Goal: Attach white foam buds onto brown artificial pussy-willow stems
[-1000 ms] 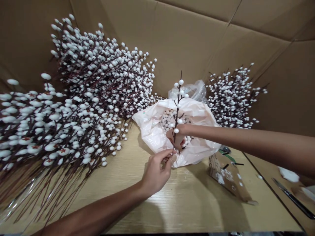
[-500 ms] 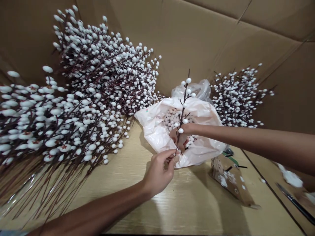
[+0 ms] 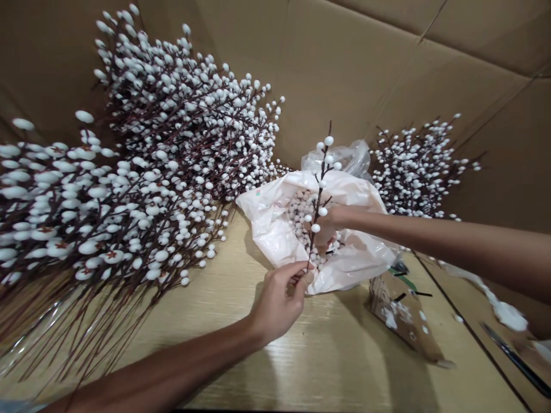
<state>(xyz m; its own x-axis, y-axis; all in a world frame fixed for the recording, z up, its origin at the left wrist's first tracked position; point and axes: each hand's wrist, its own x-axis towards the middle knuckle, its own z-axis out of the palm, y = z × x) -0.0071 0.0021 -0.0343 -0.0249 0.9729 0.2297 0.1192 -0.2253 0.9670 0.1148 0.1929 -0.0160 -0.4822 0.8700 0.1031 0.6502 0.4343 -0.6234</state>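
Delicately, the left hand (image 3: pixel 275 304) pinches a thin berry-beaded stem (image 3: pixel 319 198).

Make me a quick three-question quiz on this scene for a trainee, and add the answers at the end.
1. Which hand pinches the lower end of the single berry stem?
2. True or false: the right hand reaches into the plastic bag, among loose white berries.
3. Fill in the blank: the wall behind the berry branches is made of ____.

Key: 1. The left hand. 2. True. 3. Cardboard.
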